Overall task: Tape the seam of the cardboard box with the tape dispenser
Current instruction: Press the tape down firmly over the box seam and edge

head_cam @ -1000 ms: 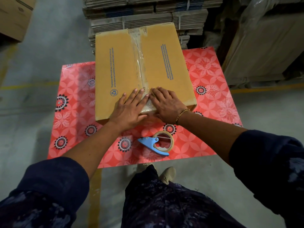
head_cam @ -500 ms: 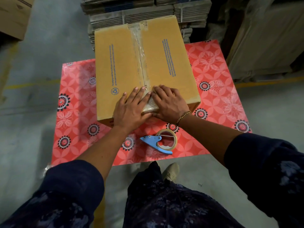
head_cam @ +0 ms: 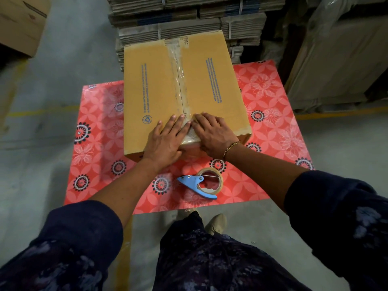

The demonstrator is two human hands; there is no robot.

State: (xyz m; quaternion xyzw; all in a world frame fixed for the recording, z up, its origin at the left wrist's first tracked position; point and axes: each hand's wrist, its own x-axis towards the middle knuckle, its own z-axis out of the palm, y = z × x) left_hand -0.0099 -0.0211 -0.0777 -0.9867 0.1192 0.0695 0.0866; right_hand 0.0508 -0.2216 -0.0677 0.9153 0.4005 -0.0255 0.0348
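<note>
From my feed, the person wears a dark navy garment with a faint, paler floral print. Both sleeves are pushed up above the forearms: the left sleeve (head_cam: 84,223) bunches into a thick rolled cuff, the right sleeve (head_cam: 336,206) hangs looser, with a pale bloom printed near its outer edge. A thin gold chain bracelet (head_cam: 230,147) circles the right wrist (the only jewellery I can make out). Below, the same printed cloth (head_cam: 210,261) covers the legs, and a beige shoe (head_cam: 216,224) peeks out.

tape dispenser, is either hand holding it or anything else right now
Nothing is gripped. The tape dispenser lies alone on the table. The left hand and right hand press flat on the box beside the taped seam.
</note>
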